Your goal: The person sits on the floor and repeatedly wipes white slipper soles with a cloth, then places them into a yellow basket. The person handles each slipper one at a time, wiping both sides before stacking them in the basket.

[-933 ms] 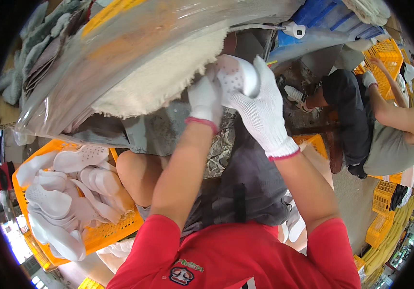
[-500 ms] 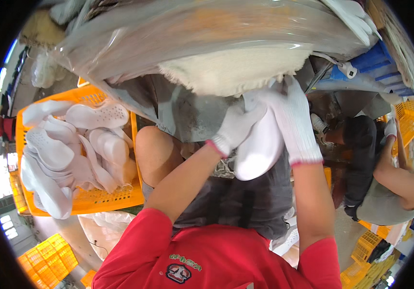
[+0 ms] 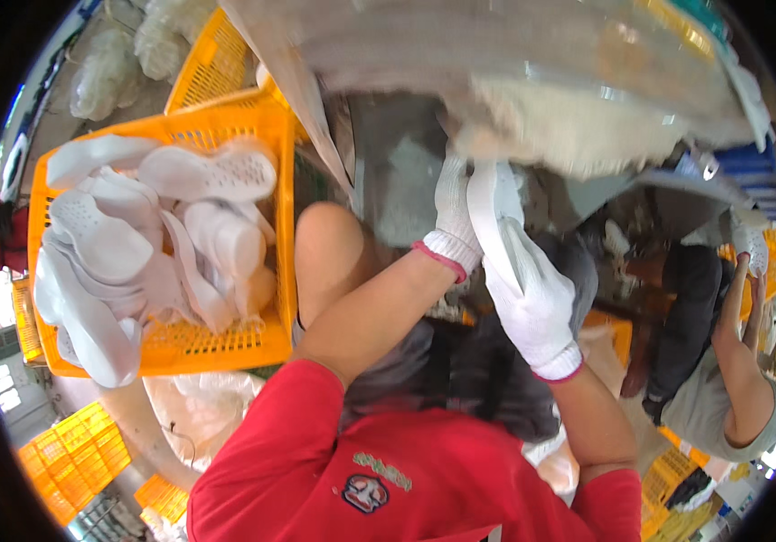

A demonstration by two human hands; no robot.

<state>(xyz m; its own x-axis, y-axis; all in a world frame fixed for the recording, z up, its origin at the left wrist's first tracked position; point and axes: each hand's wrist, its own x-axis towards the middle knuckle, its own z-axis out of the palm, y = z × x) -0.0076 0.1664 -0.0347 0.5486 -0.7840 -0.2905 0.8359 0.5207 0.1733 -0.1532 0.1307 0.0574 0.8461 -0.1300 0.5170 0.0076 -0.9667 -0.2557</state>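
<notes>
A white perforated clog [image 3: 489, 217] stands on its edge in front of me, its far end close to the pale cloth pad [image 3: 578, 126]. My right hand [image 3: 532, 303], in a white knit glove, is closed around the near end of the clog. My left hand [image 3: 454, 212], gloved the same way, grips along its left side near the far end; its fingertips are partly hidden. To my left, an orange crate [image 3: 286, 244] holds several similar white clogs [image 3: 103, 239] in a heap.
Plastic-covered bench [image 3: 406, 45] lies across the far side above my knees. Another orange crate [image 3: 211, 68] stands behind the full one, with clear plastic bags [image 3: 103, 77] beyond. On the right, a co-worker [image 3: 722, 397] sits close by. Stacked orange crates [image 3: 76, 456] stand lower left.
The clog has turned from lying toe toward me to standing on edge. My right hand has moved back to its near end; my left hand has shifted forward. The whole view has swung left.
</notes>
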